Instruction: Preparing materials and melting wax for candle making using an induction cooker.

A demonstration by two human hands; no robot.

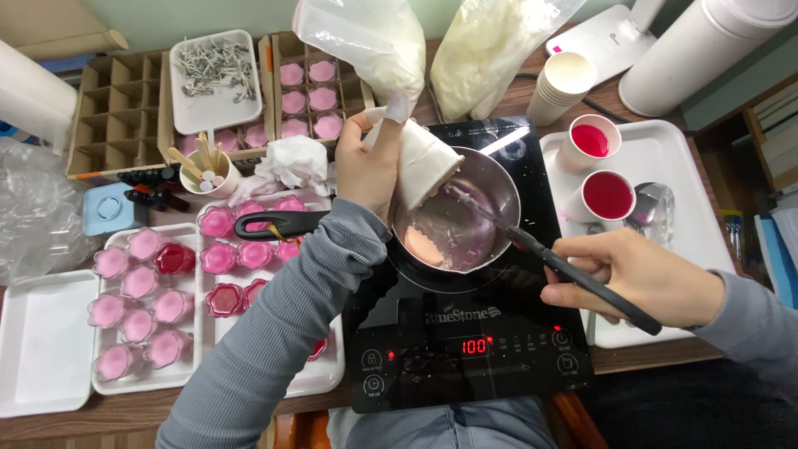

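My left hand (pixel 366 162) grips a white paper cup (pixel 424 158) tipped on its side over a small steel pot (pixel 486 179) on a black induction hob (pixel 465 333). My right hand (pixel 640 278) holds a long black-handled utensil (pixel 582 278) whose tip reaches into the tilted cup's mouth. Pale pink wax sits in the bottom of the pot (pixel 428 245). The pot's black handle (pixel 278 224) points left under my left forearm.
White trays (pixel 50 349) on the left hold several pink flower-shaped candles (pixel 154 303). Two paper cups of red liquid (pixel 607 195) stand on a white tray (pixel 690 166) at right. Behind are wax bags (pixel 490 50), a cup stack (pixel 561 83), a cardboard divider box (pixel 108 108) and a tray of wicks (pixel 214 71).
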